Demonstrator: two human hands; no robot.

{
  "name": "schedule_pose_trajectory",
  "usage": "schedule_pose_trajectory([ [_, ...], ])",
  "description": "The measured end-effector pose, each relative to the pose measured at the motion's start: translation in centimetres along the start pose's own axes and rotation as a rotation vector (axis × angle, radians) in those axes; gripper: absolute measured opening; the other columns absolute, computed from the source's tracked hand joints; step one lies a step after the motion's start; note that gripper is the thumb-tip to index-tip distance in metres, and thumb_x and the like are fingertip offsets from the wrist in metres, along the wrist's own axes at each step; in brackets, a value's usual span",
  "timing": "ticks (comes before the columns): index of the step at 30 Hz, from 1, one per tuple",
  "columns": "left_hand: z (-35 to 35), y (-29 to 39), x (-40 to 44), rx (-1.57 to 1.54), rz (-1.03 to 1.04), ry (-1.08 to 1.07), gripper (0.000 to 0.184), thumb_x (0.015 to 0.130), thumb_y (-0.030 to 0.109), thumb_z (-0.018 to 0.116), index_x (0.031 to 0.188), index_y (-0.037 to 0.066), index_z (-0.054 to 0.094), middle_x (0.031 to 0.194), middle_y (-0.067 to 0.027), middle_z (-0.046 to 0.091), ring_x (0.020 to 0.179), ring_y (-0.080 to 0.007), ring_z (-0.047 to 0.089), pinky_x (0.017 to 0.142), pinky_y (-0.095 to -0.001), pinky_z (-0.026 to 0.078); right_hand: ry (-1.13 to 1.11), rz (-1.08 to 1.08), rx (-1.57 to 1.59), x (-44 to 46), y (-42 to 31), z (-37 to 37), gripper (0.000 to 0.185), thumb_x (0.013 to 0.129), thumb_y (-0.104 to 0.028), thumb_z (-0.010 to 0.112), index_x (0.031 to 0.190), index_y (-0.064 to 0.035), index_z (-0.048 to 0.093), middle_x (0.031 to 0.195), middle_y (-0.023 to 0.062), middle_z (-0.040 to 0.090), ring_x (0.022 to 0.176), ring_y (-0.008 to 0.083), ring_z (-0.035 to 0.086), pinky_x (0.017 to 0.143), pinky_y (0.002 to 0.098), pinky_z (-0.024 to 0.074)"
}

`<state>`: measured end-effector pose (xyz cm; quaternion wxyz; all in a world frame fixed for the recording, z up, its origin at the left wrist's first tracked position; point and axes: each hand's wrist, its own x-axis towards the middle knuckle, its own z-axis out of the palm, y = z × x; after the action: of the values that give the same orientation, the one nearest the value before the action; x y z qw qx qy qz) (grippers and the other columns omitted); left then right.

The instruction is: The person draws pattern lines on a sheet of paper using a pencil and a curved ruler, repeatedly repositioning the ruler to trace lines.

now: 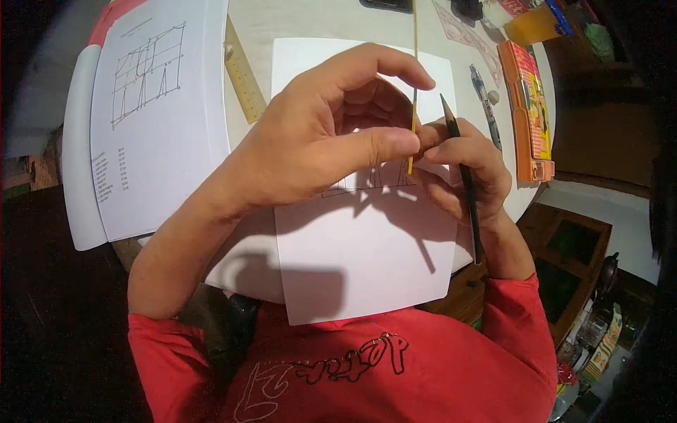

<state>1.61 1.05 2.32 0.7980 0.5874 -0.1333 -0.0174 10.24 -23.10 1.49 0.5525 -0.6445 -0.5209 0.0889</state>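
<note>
A thin yellow strip (415, 70), perhaps a ruler seen edge-on, stands raised over a white sheet (367, 261). My left hand (331, 127) curls around it, the thumb against its lower part and the index finger bent near it higher up. Beside it, my right hand (472, 166) has a black pencil (469, 190) between its fingers, point up, and its fingertips meet the strip near my left thumb. Pencil lines (377, 176) show on the sheet below the hands, partly hidden by them.
Left of the sheet lie a yellowish ruler (245, 81) and printed pages (162, 141) with a diagram. To the right are a pen (485, 102), an eraser-like lump (493, 96), an orange case (525, 113), a clear set square (469, 35) and a cup of orange drink (532, 27).
</note>
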Motion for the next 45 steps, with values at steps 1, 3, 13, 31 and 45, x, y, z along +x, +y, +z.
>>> schedule_pose_trajectory([
  [1, 0.1, -0.1, 0.0, 0.007, 0.019, 0.020, 0.054, 0.095, -0.010, 0.071, 0.146, 0.005, 0.060, 0.120, -0.0130, 0.076, 0.106, -0.0187, 0.073, 0.095, -0.0295, 0.059, -0.001, 0.004, 0.002, 0.0, -0.1, 0.0, 0.043, 0.081, 0.011, 0.084, 0.117, -0.0081, 0.074, 0.117, 0.0161, 0.076, 0.096, 0.0236, 0.073, 0.083, 0.0334, 0.0617],
  [3, 0.1, -0.3, -0.1, 0.023, 0.057, 0.059, 0.053, 0.095, -0.010, 0.070, 0.145, 0.005, 0.061, 0.118, -0.0125, 0.076, 0.104, -0.0177, 0.072, 0.091, -0.0276, 0.059, -0.002, 0.009, 0.005, 0.1, -0.1, 0.0, 0.042, 0.081, 0.011, 0.085, 0.117, -0.0073, 0.074, 0.117, 0.0161, 0.076, 0.096, 0.0231, 0.073, 0.084, 0.0330, 0.0617],
  [13, 0.2, 0.1, -0.3, 0.480, 0.015, -0.013, 0.042, 0.097, -0.007, 0.068, 0.138, 0.003, 0.064, 0.107, -0.0091, 0.074, 0.090, -0.0122, 0.068, 0.080, -0.0246, 0.056, 0.041, 0.086, 0.120, 0.1, 0.2, 0.1, 0.043, 0.089, 0.006, 0.083, 0.125, -0.0074, 0.063, 0.116, 0.0164, 0.073, 0.102, 0.0267, 0.073, 0.090, 0.0378, 0.0635],
  [31, -1.0, -0.4, -0.3, 0.939, 0.200, 0.117, 0.018, 0.091, -0.008, 0.074, 0.106, 0.000, 0.066, 0.098, -0.0074, 0.070, 0.080, -0.0174, 0.062, 0.073, -0.0291, 0.052, 0.273, 0.403, 0.312, 0.5, -0.1, -1.4, 0.036, 0.093, 0.004, 0.082, 0.120, -0.0041, 0.060, 0.109, 0.0154, 0.075, 0.088, 0.0202, 0.075, 0.082, 0.0277, 0.0653],
  [45, -1.4, -1.4, -0.3, 1.226, 0.256, 0.006, 0.010, 0.090, 0.001, 0.072, 0.084, -0.001, 0.065, 0.085, -0.0134, 0.062, 0.078, -0.0331, 0.060, 0.074, -0.0431, 0.053, 0.205, 0.511, -0.032, 0.2, -0.8, -0.9, 0.028, 0.096, 0.000, 0.078, 0.120, -0.0040, 0.064, 0.101, 0.0089, 0.069, 0.083, 0.0156, 0.065, 0.076, 0.0259, 0.0549],
])
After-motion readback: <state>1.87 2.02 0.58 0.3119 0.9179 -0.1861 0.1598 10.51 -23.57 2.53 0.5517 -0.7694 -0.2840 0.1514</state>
